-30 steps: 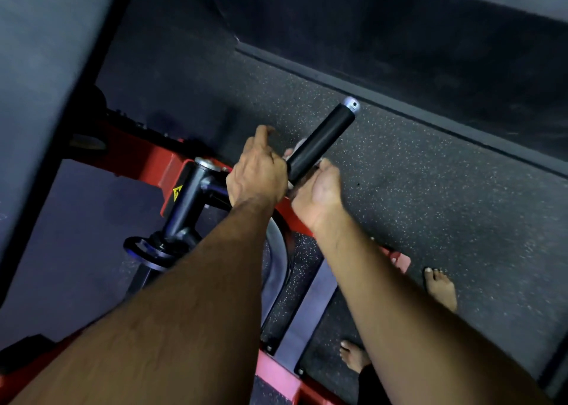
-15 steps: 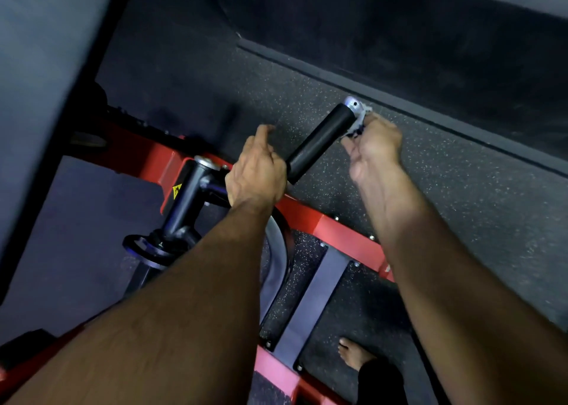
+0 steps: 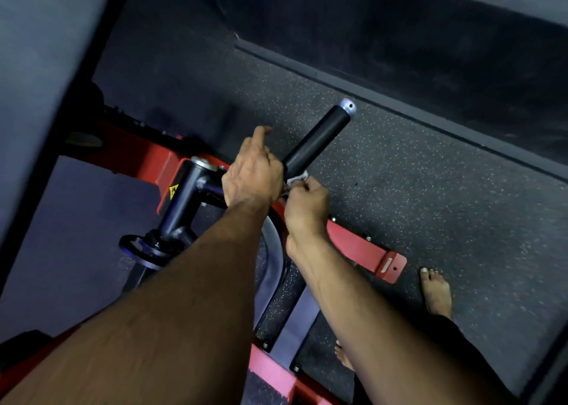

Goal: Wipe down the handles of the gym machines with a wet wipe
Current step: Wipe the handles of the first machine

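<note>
A black cylindrical handle (image 3: 318, 138) with a silver end cap juts up and to the right from a red and black gym machine. My left hand (image 3: 252, 174) grips the base of the handle, index finger raised. My right hand (image 3: 305, 200) sits just below the handle's lower end and pinches a small crumpled white wet wipe (image 3: 296, 180) against the handle's underside. Most of the wipe is hidden by my fingers.
The machine's red frame (image 3: 362, 247) runs along the speckled rubber floor (image 3: 430, 204). A black post and collar (image 3: 172, 217) stand to the left. My bare feet (image 3: 436, 294) are at lower right. A dark pad (image 3: 40, 66) fills the left edge.
My right hand with the wipe slid from the handle's base up to its silver tip, then back down to the base. My left hand has kept its grip.
</note>
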Tool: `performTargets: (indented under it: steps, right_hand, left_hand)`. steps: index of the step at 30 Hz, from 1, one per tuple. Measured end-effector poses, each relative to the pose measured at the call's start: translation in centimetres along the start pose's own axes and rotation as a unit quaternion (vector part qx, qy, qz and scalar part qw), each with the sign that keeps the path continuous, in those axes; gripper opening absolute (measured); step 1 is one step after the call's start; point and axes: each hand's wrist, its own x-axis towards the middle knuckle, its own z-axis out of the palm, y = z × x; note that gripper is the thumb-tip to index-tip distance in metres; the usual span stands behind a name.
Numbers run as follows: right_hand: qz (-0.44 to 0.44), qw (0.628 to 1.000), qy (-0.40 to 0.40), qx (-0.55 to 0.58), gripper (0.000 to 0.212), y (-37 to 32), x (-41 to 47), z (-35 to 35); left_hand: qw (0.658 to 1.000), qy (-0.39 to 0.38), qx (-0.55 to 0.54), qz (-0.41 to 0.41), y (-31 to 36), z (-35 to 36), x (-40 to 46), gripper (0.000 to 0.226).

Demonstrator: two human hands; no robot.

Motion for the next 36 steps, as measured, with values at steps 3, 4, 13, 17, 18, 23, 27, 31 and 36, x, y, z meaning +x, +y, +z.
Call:
performTargets:
  steps: [3,4,13,17,18,23,27,31,36]
  right_hand:
    - [-0.039,0.999,0.026,0.011,0.030,-1.5,0.9,-1.5]
    - [-0.061,0.997,0.055,0.016,0.028,-2.6,1.6,-2.2]
    - [-0.419,0.866,0.061,-0.266,0.028,-6.6,7.3,-5.2]
    - [-0.501,0.784,-0.045,-0.363,0.031,-4.6,5.4,-4.8]
    - [-0.512,0.762,-0.066,-0.390,0.031,-4.4,4.6,-4.6]
    - [-0.563,0.634,-0.189,-0.494,0.041,-5.6,4.6,-5.9]
    - [-0.519,0.649,-0.098,-0.548,0.035,-9.8,8.3,-6.6]
    - [-0.492,0.652,-0.049,-0.575,0.018,-9.8,7.7,-5.3]
    - [-0.521,0.633,-0.133,-0.557,0.026,-4.8,1.6,-3.8]
  left_hand:
    - [1.000,-0.004,0.000,-0.001,0.0,-0.1,0.0,0.047]
    - [1.000,-0.006,0.001,-0.001,0.0,-0.1,0.1,0.047]
    - [1.000,-0.026,0.014,-0.003,0.2,-0.6,0.0,0.045]
    - [0.999,-0.030,0.017,-0.002,0.3,-0.5,0.1,0.042]
    - [0.999,-0.030,0.017,-0.003,0.3,-0.5,0.1,0.042]
    - [0.999,-0.032,0.012,-0.004,0.3,-0.7,0.0,0.044]
    - [0.999,-0.032,0.006,-0.003,0.4,-0.8,-0.1,0.043]
    - [1.000,-0.029,0.004,-0.005,0.3,-0.7,-0.1,0.044]
    - [1.000,-0.011,-0.013,0.007,0.2,-0.7,-0.3,0.039]
